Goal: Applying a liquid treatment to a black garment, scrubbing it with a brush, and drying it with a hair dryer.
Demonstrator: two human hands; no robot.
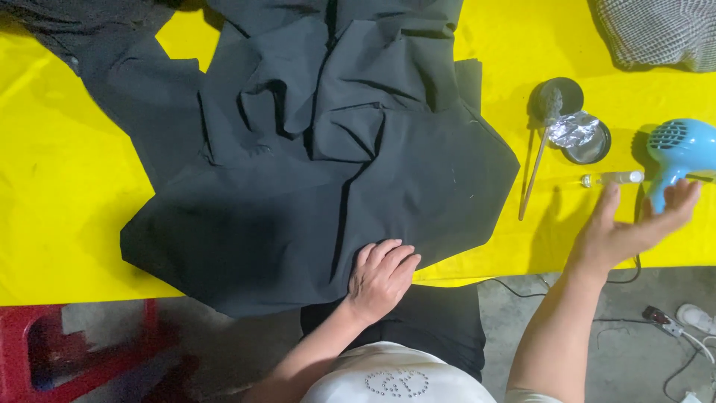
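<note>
The left hand (382, 274) lies flat, palm down, fingers loosely spread, pressing on the near edge of a black garment (313, 164). The garment spreads away from that hand in rumpled folds across the yellow surface (52, 194), its hem hanging just over the edge beside the wrist.

The right hand (630, 224) is raised above the surface, open, palm turned sideways and fingers extended, gripping nothing. Its fingertips come close to the handle of a light blue hair dryer (675, 153), just beyond them; whether they touch cannot be told. Just past the thumb lies a small clear bottle (611, 178). Further out, to that hand's left, a thin stick-handled brush (538, 149) leans across a round dark dish (589, 142) holding crumpled foil (573, 129). Beyond the dryer lies a checked cloth (660, 30).
</note>
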